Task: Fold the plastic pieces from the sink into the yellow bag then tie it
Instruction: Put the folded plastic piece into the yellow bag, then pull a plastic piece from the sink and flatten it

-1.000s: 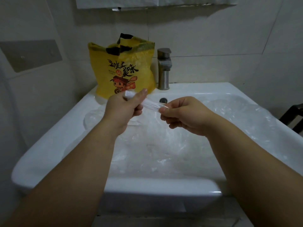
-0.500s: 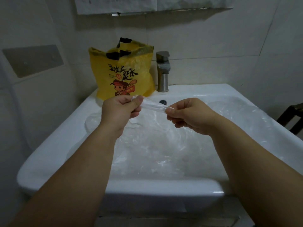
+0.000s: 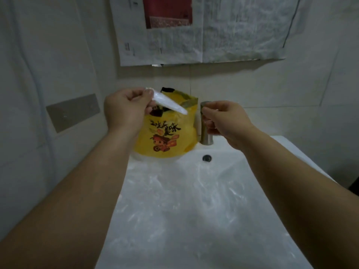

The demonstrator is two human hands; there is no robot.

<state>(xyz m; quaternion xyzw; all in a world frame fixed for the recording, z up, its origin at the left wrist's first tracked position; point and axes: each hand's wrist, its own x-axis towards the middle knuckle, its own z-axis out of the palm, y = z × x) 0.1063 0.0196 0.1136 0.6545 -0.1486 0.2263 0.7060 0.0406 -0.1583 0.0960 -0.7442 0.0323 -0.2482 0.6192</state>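
Observation:
The yellow bag (image 3: pixel 171 136) with black handles and a cartoon print stands upright on the sink's back left corner, its mouth open. My left hand (image 3: pixel 126 109) is raised in front of the bag's top and pinches a folded strip of clear plastic (image 3: pixel 169 103), whose free end points down right over the bag's mouth. My right hand (image 3: pixel 223 121) hovers in front of the tap, fingers loosely curled, holding nothing that I can see. Several crumpled clear plastic pieces (image 3: pixel 184 200) fill the sink basin.
A white sink (image 3: pixel 287 150) with an overflow hole (image 3: pixel 206 158) lies below. The steel tap (image 3: pixel 205 136) stands right of the bag, partly behind my right hand. Newspaper sheets (image 3: pixel 213 35) hang on the tiled wall above. A grey plate (image 3: pixel 73 111) is fixed on the left wall.
My right hand let go of the folded plastic strip. My left hand lifted the strip up to the yellow bag's mouth. The view tilted upward.

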